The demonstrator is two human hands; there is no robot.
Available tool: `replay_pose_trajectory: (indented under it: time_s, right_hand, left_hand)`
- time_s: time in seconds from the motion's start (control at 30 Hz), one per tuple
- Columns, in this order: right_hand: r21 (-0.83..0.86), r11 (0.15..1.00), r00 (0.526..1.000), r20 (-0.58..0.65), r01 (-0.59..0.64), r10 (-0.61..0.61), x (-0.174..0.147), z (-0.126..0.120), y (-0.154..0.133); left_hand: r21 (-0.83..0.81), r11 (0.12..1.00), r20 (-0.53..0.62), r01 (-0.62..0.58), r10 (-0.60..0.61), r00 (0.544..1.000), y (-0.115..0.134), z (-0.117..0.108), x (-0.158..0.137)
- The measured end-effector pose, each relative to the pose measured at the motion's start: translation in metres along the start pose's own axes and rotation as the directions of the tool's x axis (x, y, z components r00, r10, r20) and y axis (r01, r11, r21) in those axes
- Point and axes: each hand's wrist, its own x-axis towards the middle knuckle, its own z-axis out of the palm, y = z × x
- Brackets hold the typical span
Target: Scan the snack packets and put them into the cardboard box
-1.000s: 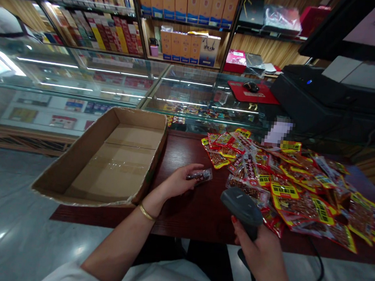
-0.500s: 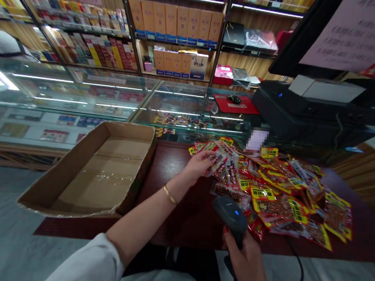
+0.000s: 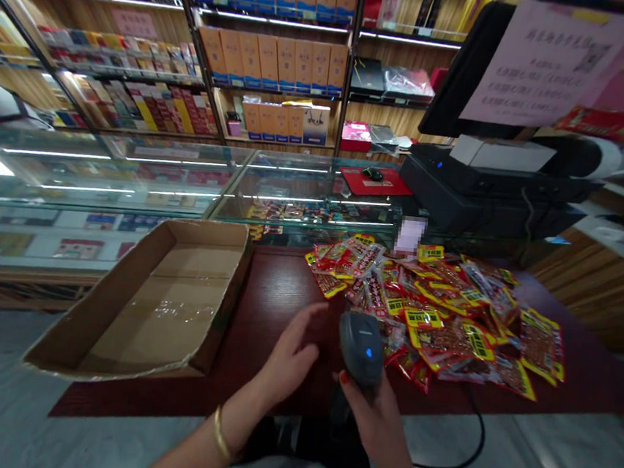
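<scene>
My right hand (image 3: pixel 376 415) grips a dark barcode scanner (image 3: pixel 360 347), whose head shows a small blue light and points away from me. Its black cable (image 3: pixel 483 438) loops down at the right. My left hand (image 3: pixel 286 356) is empty above the dark wooden counter (image 3: pixel 277 278), thumb and fingers apart, just left of the scanner. A gold bangle (image 3: pixel 222 437) circles that wrist. Beyond the scanner and to the right, red and yellow snack packets (image 3: pixel 448 335) lie in a loose heap, several smaller ones at its left end.
An open cardboard box (image 3: pixel 162 326) stands left of my hands. Behind the counter runs a glass display case (image 3: pixel 289 184) with a mouse (image 3: pixel 373 174) on a red pad. A monitor (image 3: pixel 463 72) and dark machines rise at the right. Stocked shelves (image 3: pixel 264 93) line the back.
My left hand has let go of the small packets and drawn back toward me, down beside the scanner. The scanner has shifted slightly left. My view has tilted up a little.
</scene>
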Motion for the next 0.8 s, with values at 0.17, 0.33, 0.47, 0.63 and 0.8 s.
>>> replay_pose_trajectory:
  time_s: [0.17, 0.33, 0.47, 0.63, 0.8]
  right_hand:
    - [0.030, 0.999, 0.993, 0.109, 0.043, -0.047, -0.013, 0.059, 0.005]
    - [-0.013, 0.984, 0.924, 0.345, 0.178, -0.163, -0.039, 0.086, -0.004]
    - [-0.178, 0.935, 0.899, 0.377, 0.307, -0.224, -0.018, 0.046, -0.014]
    - [-0.718, 0.584, 0.909, 0.170, 0.378, -0.380, 0.059, -0.032, 0.002]
    - [-0.924, 0.138, 0.910, 0.310, 0.357, -0.276, 0.096, -0.058, 0.012]
  left_hand:
    - [-0.121, 0.979, 0.123, 0.166, -0.151, 0.981, -0.012, -0.007, -0.083]
    - [-0.178, 0.950, -0.144, 0.255, -0.282, 0.949, -0.019, -0.013, -0.107]
    - [-0.319, 0.898, -0.340, 0.304, -0.408, 0.847, -0.015, -0.031, -0.117]
    - [-0.277, 0.898, -0.395, 0.342, -0.430, 0.812, -0.007, -0.050, -0.120]
    - [-0.285, 0.886, -0.355, 0.366, -0.452, 0.818, -0.008, -0.055, -0.119]
